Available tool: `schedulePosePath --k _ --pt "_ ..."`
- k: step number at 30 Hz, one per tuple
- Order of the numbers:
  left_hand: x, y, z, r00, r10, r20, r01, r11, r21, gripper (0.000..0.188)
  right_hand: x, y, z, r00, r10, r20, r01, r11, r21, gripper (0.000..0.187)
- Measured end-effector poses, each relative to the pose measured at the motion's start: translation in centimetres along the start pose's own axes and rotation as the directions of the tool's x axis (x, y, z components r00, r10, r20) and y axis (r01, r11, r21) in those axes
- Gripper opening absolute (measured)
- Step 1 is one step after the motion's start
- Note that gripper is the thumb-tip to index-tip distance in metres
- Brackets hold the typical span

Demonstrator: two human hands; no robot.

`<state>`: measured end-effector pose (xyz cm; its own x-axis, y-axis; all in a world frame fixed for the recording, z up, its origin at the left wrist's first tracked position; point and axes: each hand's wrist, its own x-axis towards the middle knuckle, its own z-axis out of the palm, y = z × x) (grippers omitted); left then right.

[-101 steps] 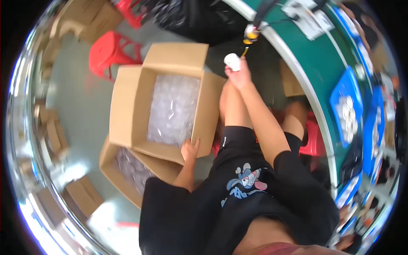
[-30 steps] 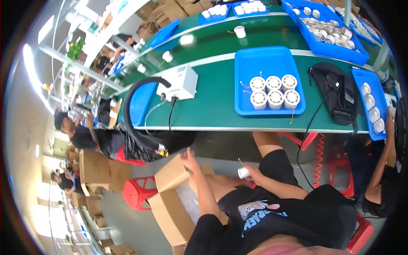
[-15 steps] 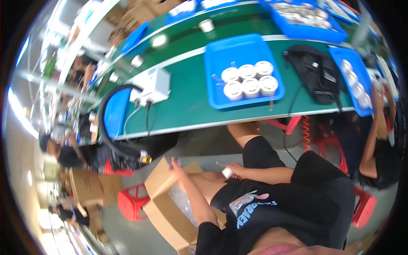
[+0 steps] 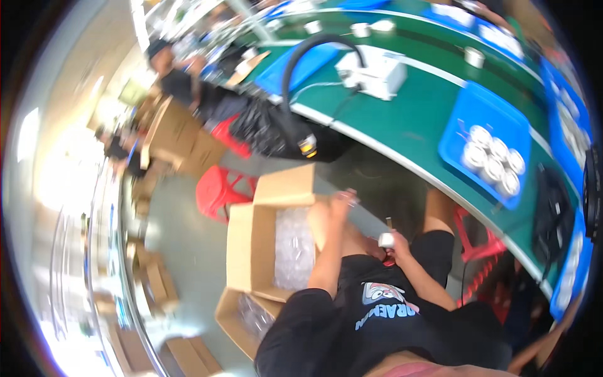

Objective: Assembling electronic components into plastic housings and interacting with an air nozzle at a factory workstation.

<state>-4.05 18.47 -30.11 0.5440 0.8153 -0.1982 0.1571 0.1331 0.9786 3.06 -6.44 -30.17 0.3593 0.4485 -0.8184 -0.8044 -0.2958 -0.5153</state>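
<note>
My right hand is closed round a small white cylinder above my lap. A thin brown strip sticks up from the cylinder. My left hand is raised beside the far right corner of an open cardboard box. Motion smears its fingers, so whether it holds anything is unclear. Clear plastic packing fills the inside of the box, and more clear plastic shows at its near flap.
A green workbench runs along the right, bearing a blue tray with several white cylinders, a white device with a black hose, and a black bag. Left stands a red stool; other people work farther off.
The view has swung left, so the bench and tray now sit farther right and more of the box interior shows. The right hand still holds the white cylinder; the left stays raised by the box.
</note>
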Motion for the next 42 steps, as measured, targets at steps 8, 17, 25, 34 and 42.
schedulePosePath --k 8,17,25,34,42 --pt "-18.3 6.6 2.1 0.952 -0.096 0.292 0.112 0.993 -0.04 0.062 -6.8 -7.9 0.5 0.836 -0.544 0.073 0.548 0.829 -0.106 0.037" --pt "-17.9 19.9 3.1 0.923 0.349 0.162 -0.383 0.799 0.464 0.065 -15.0 -16.4 1.7 0.246 -0.887 0.39 0.855 0.009 -0.518 0.047" --pt "-17.7 21.9 4.7 0.879 0.306 0.367 -0.459 0.752 0.473 0.062 -18.7 -14.6 0.2 0.348 -0.875 0.338 0.859 0.152 -0.489 0.05" --pt "-16.9 21.5 4.8 0.834 0.302 0.461 -0.489 0.791 0.368 0.073 -18.8 -13.3 1.0 0.426 -0.835 0.349 0.903 0.414 -0.112 0.052" --pt "-18.0 20.9 3.9 0.873 0.157 0.462 -0.262 0.95 0.17 0.074 -17.7 -12.1 1.4 0.646 -0.685 0.337 0.712 0.7 0.055 0.04"
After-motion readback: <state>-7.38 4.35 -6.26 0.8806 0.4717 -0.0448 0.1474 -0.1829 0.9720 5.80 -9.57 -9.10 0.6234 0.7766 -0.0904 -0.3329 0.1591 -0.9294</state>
